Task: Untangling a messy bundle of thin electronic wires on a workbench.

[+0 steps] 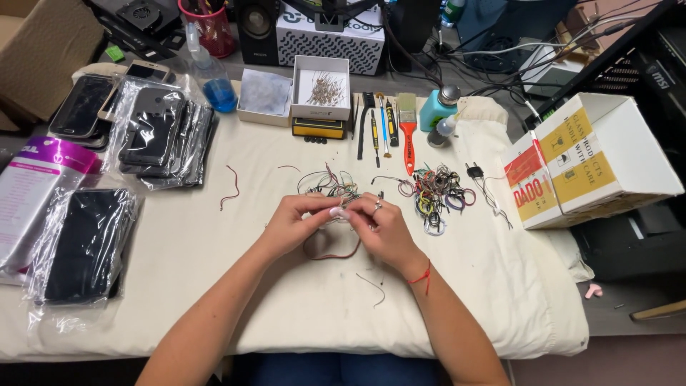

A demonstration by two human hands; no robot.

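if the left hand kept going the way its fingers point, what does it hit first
The left hand points right, toward the right hand. Their fingertips already meet over the thin wires they hold, so it would likely meet the right hand's fingers first.

A cream cloth [214,286] covers the counter. The loop of thin wire [332,254] at the fingers is dark red; the tangled wire pile [436,194] mixes purple, yellow, green and black. The flat paintbrush [407,136] has an orange-red handle, the spray bottle [218,89] blue liquid, the cardboard box [600,161] white with yellow and red panels.
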